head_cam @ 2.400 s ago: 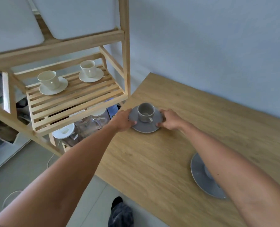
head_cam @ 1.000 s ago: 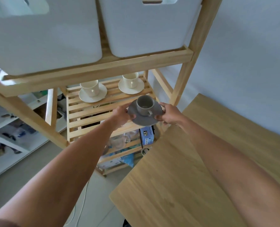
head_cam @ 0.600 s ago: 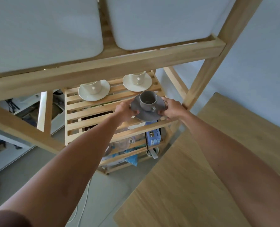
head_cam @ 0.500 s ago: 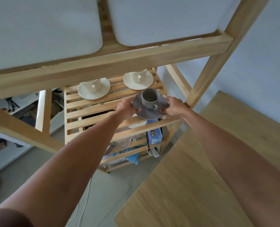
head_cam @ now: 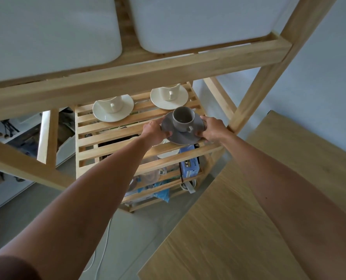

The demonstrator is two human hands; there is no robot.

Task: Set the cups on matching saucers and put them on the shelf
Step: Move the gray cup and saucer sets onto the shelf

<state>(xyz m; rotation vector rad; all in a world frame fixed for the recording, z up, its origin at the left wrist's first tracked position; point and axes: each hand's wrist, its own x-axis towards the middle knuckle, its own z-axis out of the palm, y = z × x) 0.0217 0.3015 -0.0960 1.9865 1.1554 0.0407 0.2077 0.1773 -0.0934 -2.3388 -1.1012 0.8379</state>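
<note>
A grey cup (head_cam: 183, 121) stands upright on a grey saucer (head_cam: 185, 136), handle toward me. My left hand (head_cam: 155, 131) grips the saucer's left rim and my right hand (head_cam: 212, 129) its right rim. The pair sits low over the right front part of the slatted wooden shelf (head_cam: 107, 142); whether it touches the slats I cannot tell. Behind it on the same shelf stand two cream cups on cream saucers, one at the left (head_cam: 113, 108) and one at the right (head_cam: 169, 96).
Two white bins (head_cam: 198, 23) sit on the shelf level above, whose front beam (head_cam: 139, 75) crosses just above the cups. A diagonal brace and post (head_cam: 257, 93) stand at the right. The wooden table (head_cam: 248, 219) lies lower right. A blue box (head_cam: 189, 165) is on the lower shelf.
Both hands carried the grey cup and saucer off the table, left and up, then in over the slatted shelf. In the last half second it moved slightly deeper and lower.
</note>
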